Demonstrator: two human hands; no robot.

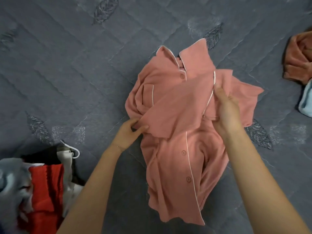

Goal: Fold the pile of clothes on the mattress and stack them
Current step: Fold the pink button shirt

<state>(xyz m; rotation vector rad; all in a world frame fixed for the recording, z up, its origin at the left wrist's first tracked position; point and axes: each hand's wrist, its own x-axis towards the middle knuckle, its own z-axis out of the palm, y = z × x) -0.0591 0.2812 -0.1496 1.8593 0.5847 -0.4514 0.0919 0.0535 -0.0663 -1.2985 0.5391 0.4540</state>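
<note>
A pink button-front pyjama shirt (179, 125) with white piping lies near the middle of the grey quilted mattress (67, 73), collar pointing to the far edge and hem toward the near edge, front side up. 3 buttons (182, 76) show down its placket, 1 just under the collar and 2 on the lower half. A chest pocket (147, 93) edged in white sits on the shirt's left portion as seen from the camera. 1 sleeve (175, 107) is drawn diagonally across the chest, running from the upper right of the shirt down to its left side. The left hand (130, 132) is closed in a pinch on the end of that sleeve, thumb on top of the cloth and fingers curled beneath it, at the shirt's left edge. The right hand (226, 107) rests on the right side of the shirt, fingers bent and gripping a fold of fabric beside the white-piped edge; how tight the grip is cannot be told. Both forearms reach in from the near edge of the mattress. At the near left corner lies an unfolded pile of clothes (33, 183), with a red garment (45, 188) on top, pale blue fleece (10, 176) beside it, and dark and grey pieces behind. At the right edge sit a rust-orange garment (298, 59) and, just nearer, a light blue one (306, 102), both partly cut off by the frame.
</note>
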